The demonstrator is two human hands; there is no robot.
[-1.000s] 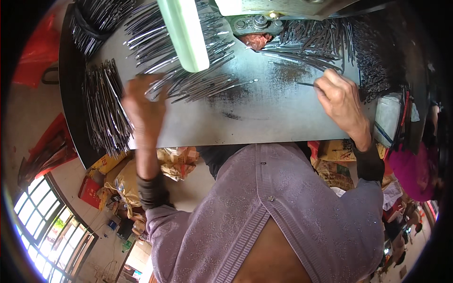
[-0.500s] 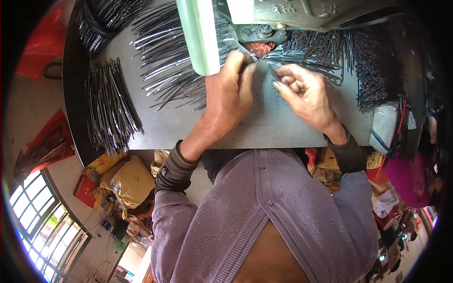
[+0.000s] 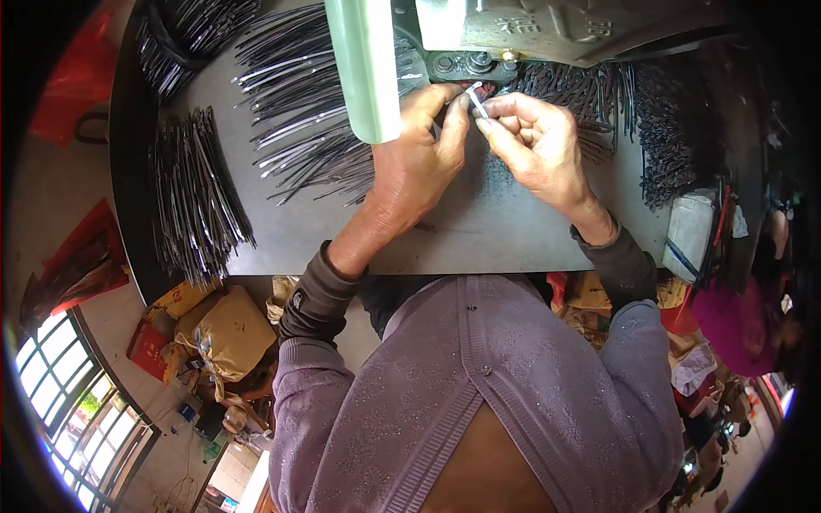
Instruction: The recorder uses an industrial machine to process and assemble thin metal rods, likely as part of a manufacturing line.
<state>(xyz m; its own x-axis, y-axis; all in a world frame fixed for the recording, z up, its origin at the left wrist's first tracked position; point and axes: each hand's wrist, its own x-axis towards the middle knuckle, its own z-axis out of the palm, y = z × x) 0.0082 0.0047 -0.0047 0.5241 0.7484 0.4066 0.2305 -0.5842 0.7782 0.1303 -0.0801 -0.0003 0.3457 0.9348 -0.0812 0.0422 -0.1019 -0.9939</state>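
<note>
Both grips have risen a little toward the upper middle of the frame since half a second ago, and a pale, shiny strip [image 3: 477, 101] now shows clearly between them; a full second ago they were well apart, one toward the left of the frame and one toward the right. The right grip [image 3: 540, 147] is closed, thumb and forefinger pinching the lower end of the strip, which slants up and leftward out of the fingertips. The left grip [image 3: 415, 158] has its thumb and forefinger drawn in just beside the strip's upper part; whether they hold it cannot be told.

Right behind the fingertips, at the upper middle, lie a scrap of reddish material [image 3: 487, 89] and a bolted metal base [image 3: 457, 64] below a cast housing [image 3: 547, 36]. A pale green bar [image 3: 363, 77] hangs down next to the left grip, in front of a fan of dark strips [image 3: 295, 107] spread on the grey counter [image 3: 342, 250]. Another bundle [image 3: 198, 192] lies at the left of the frame, and a tied one [image 3: 218, 27] at the upper left. Dark pieces [image 3: 573, 92] lie beyond the right grip, near a black heap [image 3: 671, 128] at the upper right; a whitish box [image 3: 691, 227] sits at the right, below the heap.
</note>
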